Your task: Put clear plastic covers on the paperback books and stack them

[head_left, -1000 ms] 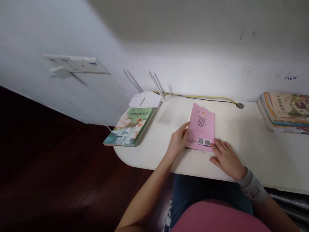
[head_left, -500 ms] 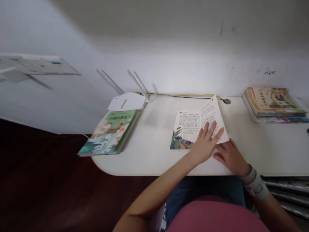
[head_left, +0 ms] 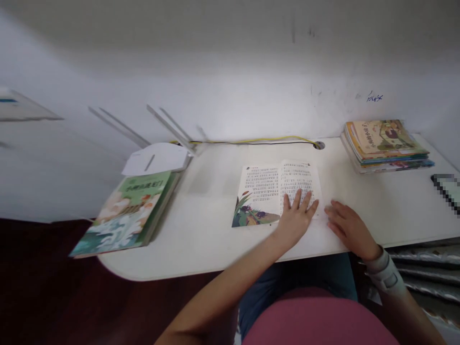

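An open book (head_left: pixel 261 191) lies on the white table (head_left: pixel 201 239), its left page printed with text and a picture of plants at the bottom. Spread across the lower part of the right-hand page is my left hand (head_left: pixel 295 218), fingers apart and holding nothing. Just right of the book, my right hand (head_left: pixel 350 227) rests at the table with its fingers extended and nothing in it. A grey band (head_left: pixel 384 270) wraps my right wrist.
At the left edge a stack of books with a green cover (head_left: pixel 125 211) sits in front of a white router (head_left: pixel 154 158) with antennas. Another book stack (head_left: pixel 386 143) stands back right. A phone-like object (head_left: pixel 447 191) is at the far right. A yellow cable (head_left: pixel 251 140) runs along the wall.
The right-hand page, raised before, now lies flat under my left hand. My right hand has moved away from the page's edge to the right. The view has turned to the right.
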Available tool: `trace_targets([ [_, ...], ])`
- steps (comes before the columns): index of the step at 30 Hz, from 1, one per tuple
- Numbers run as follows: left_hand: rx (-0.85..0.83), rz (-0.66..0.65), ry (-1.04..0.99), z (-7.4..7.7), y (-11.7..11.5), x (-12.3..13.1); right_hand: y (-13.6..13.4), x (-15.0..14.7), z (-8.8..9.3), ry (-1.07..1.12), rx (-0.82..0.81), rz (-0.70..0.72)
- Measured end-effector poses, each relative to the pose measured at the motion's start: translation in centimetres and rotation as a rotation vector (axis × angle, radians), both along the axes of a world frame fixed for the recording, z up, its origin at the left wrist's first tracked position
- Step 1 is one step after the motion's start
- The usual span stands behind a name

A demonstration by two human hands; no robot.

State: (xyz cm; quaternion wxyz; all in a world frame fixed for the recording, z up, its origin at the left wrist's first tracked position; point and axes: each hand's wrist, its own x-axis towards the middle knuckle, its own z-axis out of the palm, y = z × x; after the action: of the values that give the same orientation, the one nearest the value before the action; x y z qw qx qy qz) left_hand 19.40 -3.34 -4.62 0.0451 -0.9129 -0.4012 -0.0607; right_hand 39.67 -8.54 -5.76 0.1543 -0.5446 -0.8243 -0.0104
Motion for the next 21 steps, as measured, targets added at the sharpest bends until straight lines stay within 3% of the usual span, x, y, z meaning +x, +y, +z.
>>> trace_targets([
  [7,-0.085,-0.088,-0.114,1.2,1.2,-3.3,0.0,-0.4,-0.7,-0.049,0.031,0.002],
  [12,-0.028,0.060,-0.367,1.4,1.2,-6.6,-0.1,-0.5,-0.8,-0.044,0.037,-0.013],
  [17,-0.156,0.094,-0.480,0.9,-0.5,-6.5,0.3,-2.0,0.4,-0.081,0.021,-0.021],
  [21,-0.237,0.199,-0.644,0.4,-1.3,-6.0,1.3,-4.7,1.9,-0.087,0.028,0.095],
])
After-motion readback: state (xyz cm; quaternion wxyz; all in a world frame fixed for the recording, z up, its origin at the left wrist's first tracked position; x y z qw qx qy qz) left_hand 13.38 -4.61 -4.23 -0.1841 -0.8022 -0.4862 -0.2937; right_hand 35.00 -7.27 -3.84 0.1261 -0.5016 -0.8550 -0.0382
